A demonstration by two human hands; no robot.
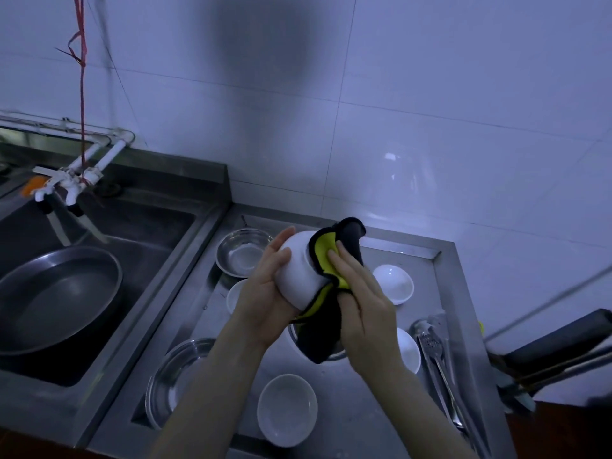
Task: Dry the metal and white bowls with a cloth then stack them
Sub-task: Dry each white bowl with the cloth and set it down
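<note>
At center frame, your left hand cupped a smooth, round white bowl while your right hand, fingers nearly straight, pressed a soft black-and-yellow cloth against it.

Large pan in sink; tap above.

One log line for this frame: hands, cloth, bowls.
left hand: holds white bowl | right hand: presses cloth on its outside | stacked: none visible | other bowls: on drainboard
</note>
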